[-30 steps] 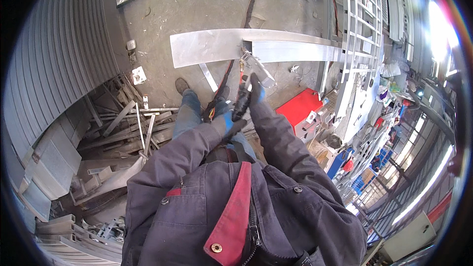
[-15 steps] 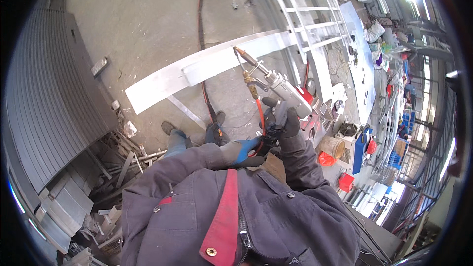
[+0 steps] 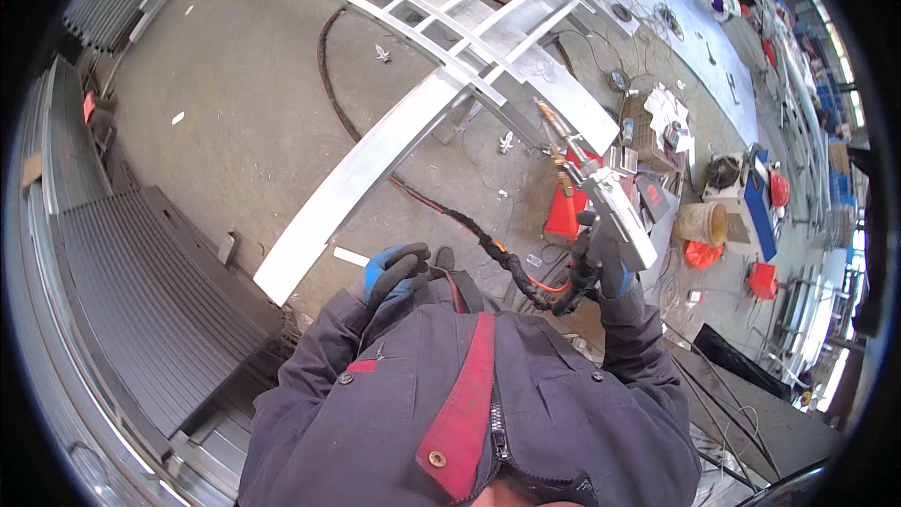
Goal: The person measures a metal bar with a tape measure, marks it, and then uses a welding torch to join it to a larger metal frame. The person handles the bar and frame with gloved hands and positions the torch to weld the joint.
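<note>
My right hand (image 3: 606, 263), in a blue and dark grey glove, grips a silver welding gun (image 3: 615, 214) with a boxy body. Its copper-coloured nozzle points up and away to the left, beside the end of a metal frame. A thick black-wrapped cable (image 3: 488, 242) with an orange-red hose runs from the gun's lower end across the floor. My left hand (image 3: 396, 274), gloved alike, hangs in front of my jacket with loosely bent fingers and nothing visible in it. Nearest to it lies a long pale metal strip (image 3: 352, 192), which reaches up to the ladder-like metal frame (image 3: 422, 19).
Stacked dark ribbed panels (image 3: 155, 291) lie at the left. On the right stand a beige bucket (image 3: 701, 222), a blue-and-white machine (image 3: 751, 202), a red box (image 3: 563, 214) and a crate (image 3: 648, 136). Loose cables (image 3: 718, 413) hang at the lower right.
My left hand has come away from the cable near the gun and moved left. The gun has moved right in my right hand. My view has shifted, showing more of the metal frame.
</note>
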The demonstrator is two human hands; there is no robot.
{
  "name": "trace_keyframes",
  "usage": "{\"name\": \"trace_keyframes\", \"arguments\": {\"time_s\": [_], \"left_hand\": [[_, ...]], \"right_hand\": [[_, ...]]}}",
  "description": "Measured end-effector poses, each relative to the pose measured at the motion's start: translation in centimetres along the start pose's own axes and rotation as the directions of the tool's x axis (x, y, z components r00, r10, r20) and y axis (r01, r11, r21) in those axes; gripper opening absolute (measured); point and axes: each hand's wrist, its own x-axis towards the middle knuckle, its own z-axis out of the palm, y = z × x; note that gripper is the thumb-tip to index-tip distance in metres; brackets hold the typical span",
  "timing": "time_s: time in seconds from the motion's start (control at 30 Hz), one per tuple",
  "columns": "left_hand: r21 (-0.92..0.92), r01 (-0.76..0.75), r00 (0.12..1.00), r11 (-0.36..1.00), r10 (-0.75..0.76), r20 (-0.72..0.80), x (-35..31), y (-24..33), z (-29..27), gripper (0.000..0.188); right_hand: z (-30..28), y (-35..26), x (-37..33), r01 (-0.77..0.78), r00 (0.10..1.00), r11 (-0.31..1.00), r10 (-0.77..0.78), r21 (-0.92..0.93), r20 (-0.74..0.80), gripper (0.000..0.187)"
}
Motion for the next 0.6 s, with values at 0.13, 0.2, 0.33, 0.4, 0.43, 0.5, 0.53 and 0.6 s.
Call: {"name": "trace_keyframes", "arguments": {"time_s": [0.13, 0.2, 0.33, 0.4, 0.43, 0.5, 0.53, 0.6], "left_hand": [[-0.024, 0.032, 0.994, 0.999, -0.035, -0.108, 5.7, 0.8, 0.9, 0.043], [0.048, -0.009, 0.993, 0.999, 0.014, -0.118, 9.8, 1.6, 1.5, 0.043], [-0.115, -0.005, 0.997, 0.993, -0.004, -0.077, 19.5, 3.4, 1.8, 0.040], [-0.204, 0.027, 0.992, 0.979, -0.051, -0.117, 23.6, 4.0, 1.6, 0.038], [-0.214, 0.041, 0.985, 0.976, -0.076, -0.156, 25.0, 4.0, 1.6, 0.038], [-0.182, 0.047, 0.978, 0.982, -0.083, -0.193, 28.3, 4.5, 1.2, 0.035], [-0.179, 0.073, 0.970, 0.981, -0.111, -0.215, 29.7, 4.5, 1.0, 0.034], [-0.200, 0.100, 0.961, 0.975, -0.146, -0.233, 32.1, 4.4, 0.8, 0.032]], "right_hand": [[-4.5, 1.7, 1.0, -0.001, 1.000, 0.989, 0.000, 0.149, 0.003, 0.079], [-5.9, 2.1, 2.7, -0.010, 1.000, 0.985, 0.012, 0.173, -0.013, 0.084], [-7.9, 2.3, 9.1, -0.003, 1.000, 0.987, 0.006, 0.162, -0.017, 0.094], [-8.6, 2.3, 12.3, -0.082, 0.995, 0.968, 0.093, 0.238, -0.038, 0.083], [-9.3, 2.5, 14.2, -0.120, 0.992, 0.948, 0.129, 0.296, -0.008, 0.082], [-10.8, 3.3, 18.4, -0.162, 0.983, 0.922, 0.184, 0.351, -0.030, 0.079], [-11.9, 3.9, 20.7, -0.167, 0.984, 0.924, 0.177, 0.344, 0.000, 0.079], [-14.8, 5.3, 25.5, -0.216, 0.976, 0.910, 0.216, 0.353, 0.042, 0.080]]}}
